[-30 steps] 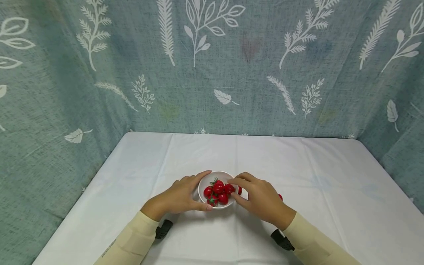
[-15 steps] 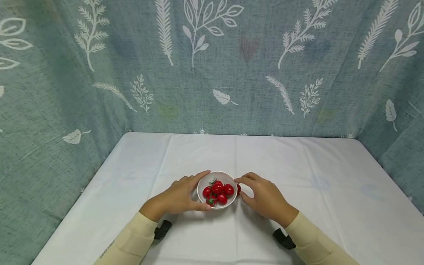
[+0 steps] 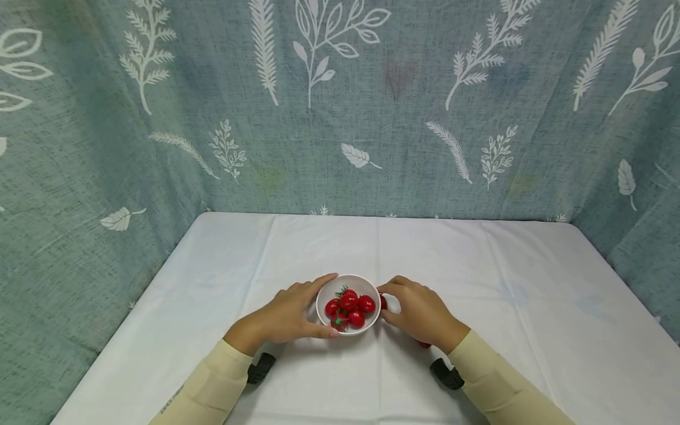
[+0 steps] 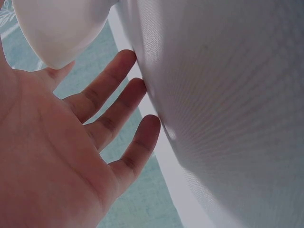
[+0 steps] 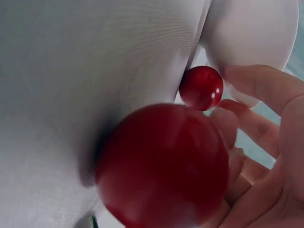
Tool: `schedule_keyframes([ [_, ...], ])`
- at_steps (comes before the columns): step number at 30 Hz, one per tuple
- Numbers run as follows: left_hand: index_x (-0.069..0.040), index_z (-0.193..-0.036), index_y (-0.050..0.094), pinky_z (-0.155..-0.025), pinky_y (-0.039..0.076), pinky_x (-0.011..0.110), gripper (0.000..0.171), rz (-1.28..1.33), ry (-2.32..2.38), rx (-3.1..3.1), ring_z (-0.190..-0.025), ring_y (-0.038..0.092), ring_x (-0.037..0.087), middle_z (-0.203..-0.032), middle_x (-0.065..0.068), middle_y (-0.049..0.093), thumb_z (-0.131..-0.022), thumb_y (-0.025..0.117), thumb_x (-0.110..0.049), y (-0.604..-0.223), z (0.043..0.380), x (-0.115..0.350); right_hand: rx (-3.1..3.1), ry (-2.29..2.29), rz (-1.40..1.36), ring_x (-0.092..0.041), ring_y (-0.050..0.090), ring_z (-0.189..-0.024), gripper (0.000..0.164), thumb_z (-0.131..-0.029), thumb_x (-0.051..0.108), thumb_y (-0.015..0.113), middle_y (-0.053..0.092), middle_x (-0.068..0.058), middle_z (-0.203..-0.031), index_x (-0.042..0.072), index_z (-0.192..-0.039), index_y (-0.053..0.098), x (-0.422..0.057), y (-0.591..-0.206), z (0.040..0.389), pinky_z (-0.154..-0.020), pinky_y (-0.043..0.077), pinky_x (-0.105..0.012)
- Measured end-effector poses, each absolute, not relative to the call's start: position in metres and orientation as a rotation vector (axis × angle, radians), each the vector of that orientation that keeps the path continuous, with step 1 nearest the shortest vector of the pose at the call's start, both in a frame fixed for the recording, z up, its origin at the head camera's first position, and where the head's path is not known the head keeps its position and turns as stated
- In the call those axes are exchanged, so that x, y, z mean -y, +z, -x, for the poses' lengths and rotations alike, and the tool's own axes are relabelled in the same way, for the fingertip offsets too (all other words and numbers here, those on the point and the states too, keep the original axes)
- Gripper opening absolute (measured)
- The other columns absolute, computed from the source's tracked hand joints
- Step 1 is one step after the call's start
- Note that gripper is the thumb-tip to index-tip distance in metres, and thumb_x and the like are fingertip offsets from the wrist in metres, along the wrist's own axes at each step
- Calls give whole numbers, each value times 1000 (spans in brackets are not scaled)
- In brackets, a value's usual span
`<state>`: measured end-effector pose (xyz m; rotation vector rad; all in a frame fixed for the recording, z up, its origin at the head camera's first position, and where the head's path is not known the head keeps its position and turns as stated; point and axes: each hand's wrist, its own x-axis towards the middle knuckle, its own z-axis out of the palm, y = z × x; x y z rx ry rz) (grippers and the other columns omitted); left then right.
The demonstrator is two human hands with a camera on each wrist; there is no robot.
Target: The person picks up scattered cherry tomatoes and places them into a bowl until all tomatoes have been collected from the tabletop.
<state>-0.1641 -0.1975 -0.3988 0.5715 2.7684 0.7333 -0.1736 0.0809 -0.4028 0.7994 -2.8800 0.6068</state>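
Note:
A white bowl point(image 3: 321, 307) holds several red cherry tomatoes point(image 3: 349, 302), some with green stems. My left hand point(image 3: 289, 313) grips its left side, thumb at the near rim and index finger at the far rim. In the left wrist view the other fingers point(image 4: 135, 137) reach down to the cloth. My right hand point(image 3: 422, 313) is at the bowl's right side, its thumb and fingertips at a loose cherry tomato point(image 5: 202, 88) on the cloth. Another cherry tomato point(image 5: 164, 166) lies beneath the right hand, large in the right wrist view and mostly hidden in the head view.
A white cloth covers the table point(image 3: 435, 248). Behind and beside it hangs a green-blue curtain point(image 3: 393, 153) with white leaf prints. A green stem point(image 5: 93, 221) shows at the bottom edge of the right wrist view.
My right hand was over the bowl's right rim, fingers at a cherry tomato inside. It has drawn out and come down at the loose tomato beside the bowl. My left hand keeps its grip.

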Motion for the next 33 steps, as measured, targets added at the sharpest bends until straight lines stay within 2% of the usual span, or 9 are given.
schedule_keyframes([
  [10, -38, -157, 26, -107, 35, 61, 107, -573, 731, -2765, -129, 47, 24, -143, 0, 55, -70, 79, -69, -399, 165, 196, 2943, 646, -769, -21, 69, -97, 36, -80, 20, 84, 70, -1, -110, 14, -114, 75, -82, -405, 174, -79, 58, -41],
  [19, -39, -157, 26, -106, 35, 61, 107, -567, 725, -2767, -129, 47, 24, -143, 0, 55, -70, 79, -69, -402, 167, 196, 2984, 632, -726, -22, 68, -99, 36, -80, 22, 85, 70, 0, -110, 17, -114, 74, -85, -405, 174, -82, 57, -42],
  [25, -39, -157, 26, -103, 40, 59, 107, -558, 710, -2781, -129, 48, 26, -141, 1, 56, -69, 79, -70, -401, 166, 196, 2985, 657, -720, -22, 69, -102, 33, -79, 21, 85, 72, 2, -111, 17, -110, 74, -87, -403, 174, -87, 56, -44],
  [28, -38, -157, 27, -100, 42, 59, 107, -560, 709, -2786, -129, 49, 26, -140, 1, 57, -69, 79, -70, -401, 166, 197, 3000, 677, -708, -19, 66, -93, 32, -79, 20, 85, 74, 4, -106, 19, -109, 74, -88, -402, 175, -84, 55, -42],
  [33, -36, -157, 27, -100, 43, 59, 107, -577, 721, -2774, -128, 49, 27, -140, 2, 57, -70, 80, -68, -400, 167, 195, 3026, 696, -705, -11, 55, -78, 27, -80, 22, 84, 70, 12, -92, 24, -105, 73, -92, -403, 176, -72, 49, -34],
])
